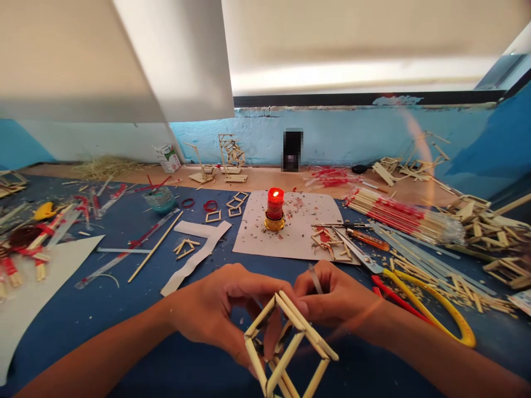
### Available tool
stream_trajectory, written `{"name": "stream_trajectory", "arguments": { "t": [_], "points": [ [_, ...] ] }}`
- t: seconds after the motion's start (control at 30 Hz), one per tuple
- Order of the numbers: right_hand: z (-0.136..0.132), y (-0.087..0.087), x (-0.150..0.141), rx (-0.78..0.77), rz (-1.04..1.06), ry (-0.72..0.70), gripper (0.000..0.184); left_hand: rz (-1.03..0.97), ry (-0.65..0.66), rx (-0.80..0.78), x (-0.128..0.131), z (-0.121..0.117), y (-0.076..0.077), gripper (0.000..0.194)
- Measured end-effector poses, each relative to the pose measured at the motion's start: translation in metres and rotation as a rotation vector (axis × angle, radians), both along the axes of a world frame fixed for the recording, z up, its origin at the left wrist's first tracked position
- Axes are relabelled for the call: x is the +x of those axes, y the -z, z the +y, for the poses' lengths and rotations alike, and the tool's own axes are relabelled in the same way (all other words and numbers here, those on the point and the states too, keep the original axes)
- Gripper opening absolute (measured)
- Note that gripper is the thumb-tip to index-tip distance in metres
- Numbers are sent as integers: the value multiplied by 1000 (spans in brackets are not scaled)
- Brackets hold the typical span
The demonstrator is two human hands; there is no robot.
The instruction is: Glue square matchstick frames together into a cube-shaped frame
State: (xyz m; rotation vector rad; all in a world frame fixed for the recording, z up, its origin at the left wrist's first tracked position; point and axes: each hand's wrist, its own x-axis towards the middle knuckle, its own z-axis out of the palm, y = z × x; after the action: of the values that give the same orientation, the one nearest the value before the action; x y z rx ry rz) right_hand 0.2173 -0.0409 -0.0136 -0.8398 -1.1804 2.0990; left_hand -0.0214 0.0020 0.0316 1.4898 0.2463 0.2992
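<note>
My left hand (pixel 226 307) is closed around a small open frame (pixel 292 351) built from short wooden sticks with dark marks at the joints. The frame hangs over the front of the blue table, its lower end cut off by the picture's edge. Touching the frame's upper corner, my right hand (pixel 327 290) pinches a thin translucent strip (pixel 315 279) that pokes up between the fingers. Straight ahead, a lit red candle (pixel 275 203) stands on a gold base (pixel 274 222). Several flat squares of sticks (pixel 213 216) lie left of it.
The candle stands on a crumb-strewn white sheet (pixel 257 243). Right of it lie scissors (pixel 435 298) with yellow handles, an orange-handled tool (pixel 367 239), and packed sticks (pixel 402 218). At left are a glass jar (pixel 161 200), a long stick (pixel 153 249) and cut paper (pixel 199 254).
</note>
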Motion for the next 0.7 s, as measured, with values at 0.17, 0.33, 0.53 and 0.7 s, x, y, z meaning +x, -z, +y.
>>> {"name": "stream_trajectory", "arguments": {
  "t": [0.17, 0.33, 0.53, 0.7],
  "points": [
    [-1, -3, 0, 16, -3, -10, 33, -29, -17, 128, -2, -1, 0, 54],
    [-2, -7, -1, 13, 0, -9, 32, -92, -17, 195, -2, 2, 2, 57],
    [-2, -4, -1, 22, 74, -5, 26, -121, -45, 217, 0, 2, 1, 57],
    [0, -3, 0, -55, 85, 4, 23, -76, -56, 277, 1, 1, -1, 50]
  ]
}}
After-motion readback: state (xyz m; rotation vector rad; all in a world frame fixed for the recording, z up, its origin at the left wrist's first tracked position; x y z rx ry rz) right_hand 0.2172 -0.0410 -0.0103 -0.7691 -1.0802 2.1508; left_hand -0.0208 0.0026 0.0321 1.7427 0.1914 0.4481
